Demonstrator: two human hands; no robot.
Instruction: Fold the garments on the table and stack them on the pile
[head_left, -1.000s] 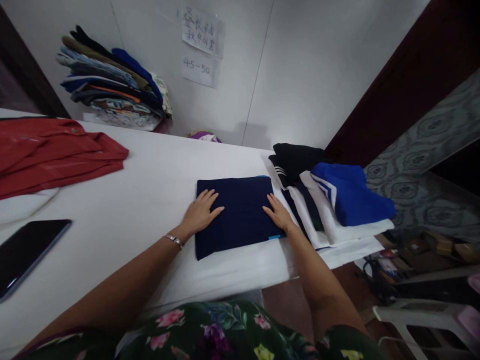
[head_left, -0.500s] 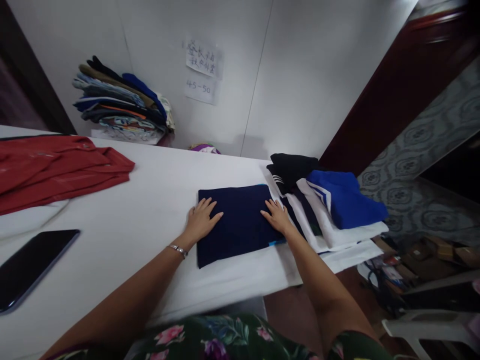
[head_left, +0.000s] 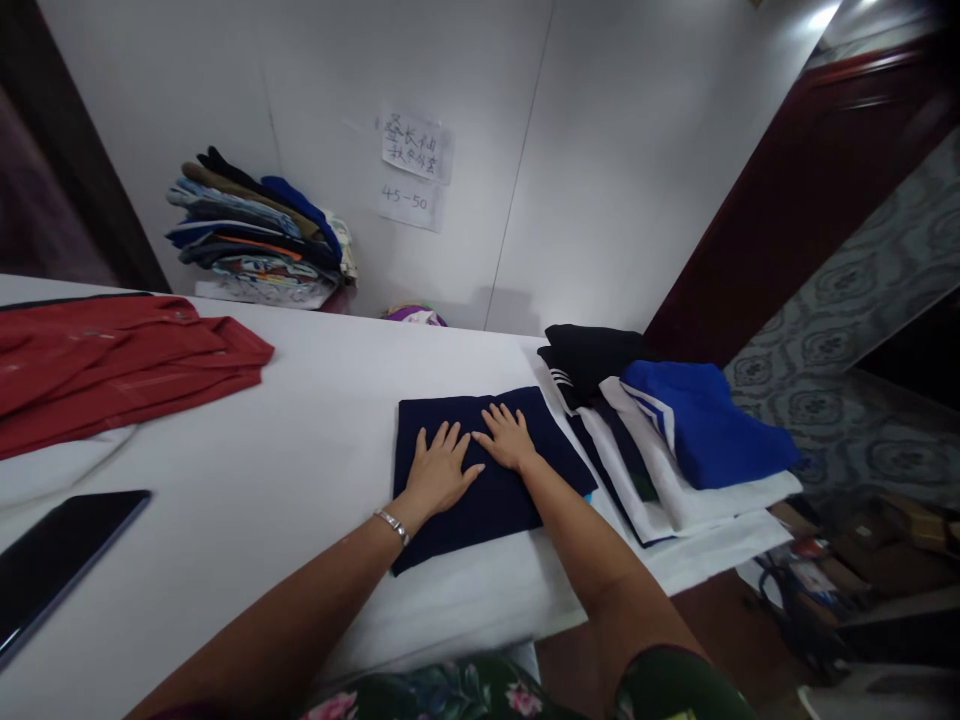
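Observation:
A folded navy blue garment [head_left: 487, 500] lies flat on the white table [head_left: 322, 400] in front of me. My left hand [head_left: 439, 472] rests on its left half, palm down with the fingers spread. Close beside it, my right hand [head_left: 508, 438] presses flat near the middle of the cloth, fingers also apart. Neither hand grips anything. A small bit of light blue shows at the garment's right edge. Just to the right lies a group of folded clothes, with a black garment [head_left: 596, 355] and a bright blue garment [head_left: 705, 420] on top.
On the left are a red garment [head_left: 112, 365] and a black phone [head_left: 67, 550]. A stack of folded clothes [head_left: 259, 225] stands at the back left by the wall. Paper notes [head_left: 412, 170] hang on the wall. Boxes and clutter [head_left: 862, 540] lie low at the right.
My right hand has slid left from the garment's right edge to its middle. My left hand has moved inward, further onto the cloth. The view has tilted slightly up.

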